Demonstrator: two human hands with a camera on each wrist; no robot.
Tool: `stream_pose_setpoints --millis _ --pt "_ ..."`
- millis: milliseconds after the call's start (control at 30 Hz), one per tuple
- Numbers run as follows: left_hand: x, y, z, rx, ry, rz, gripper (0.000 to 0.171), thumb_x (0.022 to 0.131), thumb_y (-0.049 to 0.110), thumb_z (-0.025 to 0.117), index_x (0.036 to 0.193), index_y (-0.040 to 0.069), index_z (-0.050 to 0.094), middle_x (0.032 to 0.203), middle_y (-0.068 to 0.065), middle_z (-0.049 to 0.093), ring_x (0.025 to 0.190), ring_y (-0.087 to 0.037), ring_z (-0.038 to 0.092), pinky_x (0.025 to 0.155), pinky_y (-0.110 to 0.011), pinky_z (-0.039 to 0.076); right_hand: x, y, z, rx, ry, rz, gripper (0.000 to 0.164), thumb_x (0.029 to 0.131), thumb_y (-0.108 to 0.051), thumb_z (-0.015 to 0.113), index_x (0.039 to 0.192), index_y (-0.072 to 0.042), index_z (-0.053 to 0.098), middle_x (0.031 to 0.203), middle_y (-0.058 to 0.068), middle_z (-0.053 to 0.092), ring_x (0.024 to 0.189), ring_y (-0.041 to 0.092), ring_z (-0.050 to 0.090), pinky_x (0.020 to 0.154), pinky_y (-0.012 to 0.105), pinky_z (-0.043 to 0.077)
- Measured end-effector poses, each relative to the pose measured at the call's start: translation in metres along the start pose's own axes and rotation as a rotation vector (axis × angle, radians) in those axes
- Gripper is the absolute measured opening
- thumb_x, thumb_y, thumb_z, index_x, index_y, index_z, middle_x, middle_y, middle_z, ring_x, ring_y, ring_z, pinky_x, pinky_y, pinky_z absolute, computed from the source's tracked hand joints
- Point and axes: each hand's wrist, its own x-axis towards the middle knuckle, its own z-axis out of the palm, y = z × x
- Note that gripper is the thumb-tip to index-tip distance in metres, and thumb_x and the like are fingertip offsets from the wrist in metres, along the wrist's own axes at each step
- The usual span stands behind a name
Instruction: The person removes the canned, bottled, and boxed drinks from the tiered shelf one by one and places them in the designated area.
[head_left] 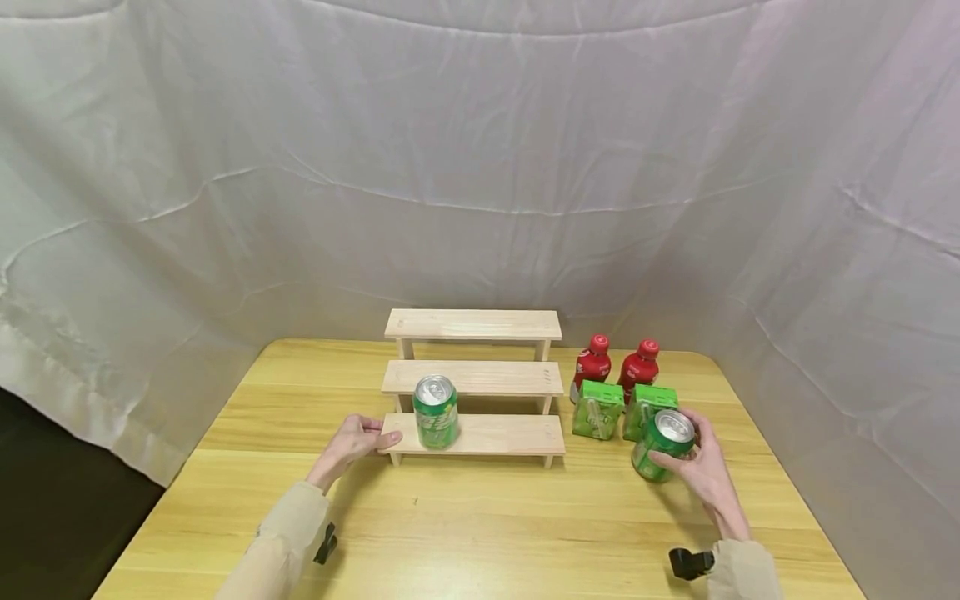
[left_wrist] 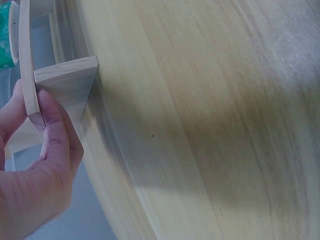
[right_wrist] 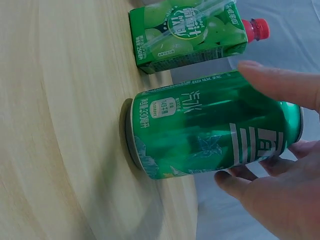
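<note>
My left hand [head_left: 356, 443] pinches the left end of the lowest step of a three-tier wooden shelf [head_left: 510, 435]. In the left wrist view, the thumb lies on the board's upper face and the fingers [left_wrist: 56, 131] curl beneath it. One green soda can [head_left: 436, 412] stands upright on that step, just right of this hand. Over on the right, my right hand [head_left: 705, 467] holds a second green soda can [right_wrist: 210, 127], thumb on one side and fingers on the other near its top. The base of this can is right at the tabletop.
Two green juice cartons [head_left: 598, 410] stand right of the shelf, one close behind the held can. Behind them are two red-capped bottles [head_left: 593, 364]. Grey cloth [head_left: 480, 183] hangs around the wooden table [head_left: 480, 525] at the back and sides.
</note>
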Motion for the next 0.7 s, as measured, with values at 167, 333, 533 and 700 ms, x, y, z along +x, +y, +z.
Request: stream_pose_setpoints --millis 167,333,533,700 --pt "0.000 0.001 0.000 0.017 0.004 -0.003 0.041 0.091 0.010 0.072 0.115 -0.021 0.057 0.090 -0.017 0.073 0.075 -0.013 0.067 0.084 -0.043 0.060 -0.002 -0.005 0.002 -0.065 0.072 -0.040 0.093 0.083 -0.011 0.080 0.155 0.001 0.022 0.150 0.028 0.035 0.128 0.032 0.036 0.111 0.053 0.035" --pt "0.000 0.001 0.000 0.017 0.004 -0.007 0.040 0.092 0.010 0.071 0.115 -0.020 0.057 0.089 -0.015 0.072 0.075 -0.013 0.066 0.084 -0.042 0.060 0.001 -0.020 0.005 -0.130 0.190 -0.112 0.084 0.084 -0.018 0.081 0.152 -0.003 0.035 0.149 0.024 0.039 0.124 0.029 0.036 0.100 0.037 0.034" --pt "-0.001 0.002 0.000 0.010 0.000 -0.006 0.041 0.091 0.009 0.071 0.116 -0.020 0.056 0.090 -0.015 0.073 0.076 -0.013 0.066 0.084 -0.038 0.060 0.005 -0.045 0.008 -0.159 0.186 -0.169 0.082 0.084 -0.022 0.081 0.151 -0.006 0.037 0.152 0.025 0.036 0.132 0.042 0.031 0.101 0.057 0.033" --pt "-0.001 0.002 0.000 0.013 0.002 -0.009 0.041 0.091 0.009 0.071 0.115 -0.020 0.056 0.088 -0.014 0.072 0.075 -0.013 0.066 0.083 -0.039 0.061 0.011 -0.066 0.020 -0.150 0.167 -0.228 0.076 0.086 -0.023 0.079 0.148 -0.006 0.040 0.148 0.024 0.039 0.134 0.042 0.030 0.104 0.061 0.031"
